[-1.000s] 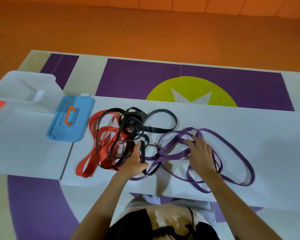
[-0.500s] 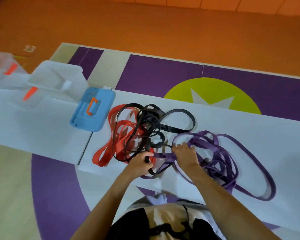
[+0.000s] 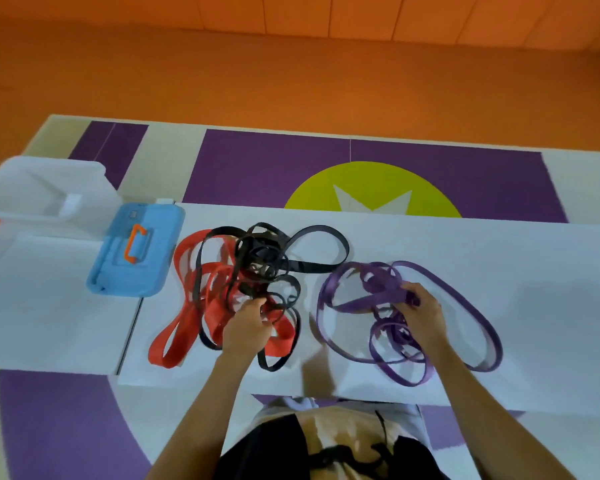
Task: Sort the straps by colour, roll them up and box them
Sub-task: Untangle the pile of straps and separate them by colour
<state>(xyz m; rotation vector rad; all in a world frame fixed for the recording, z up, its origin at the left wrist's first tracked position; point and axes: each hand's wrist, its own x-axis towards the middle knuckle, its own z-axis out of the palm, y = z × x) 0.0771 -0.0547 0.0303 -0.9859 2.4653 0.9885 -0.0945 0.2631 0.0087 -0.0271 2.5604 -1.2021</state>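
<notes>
While the red straps [image 3: 215, 317] and black straps [image 3: 312, 266] lie tangled together on the white desk [image 3: 534, 271], the left hand [image 3: 246, 329] curls its fingers round strands of that tangle. The right hand [image 3: 421, 315] grips the purple straps [image 3: 357, 305], heaped apart just to the right. A blue lid [image 3: 136, 282] and a clear box [image 3: 49, 181] sit at the left.

Fingertips of the left grip [image 3: 246, 329] sink into crossed black straps [image 3: 321, 266] and red straps [image 3: 213, 320]; which band they pinch cannot be told. The right grip [image 3: 421, 315] covers part of the purple straps [image 3: 361, 302], whose outer loop is blurred. The clear box [image 3: 49, 188] is cut by the left edge, the worktop [image 3: 551, 271] by the right.
</notes>
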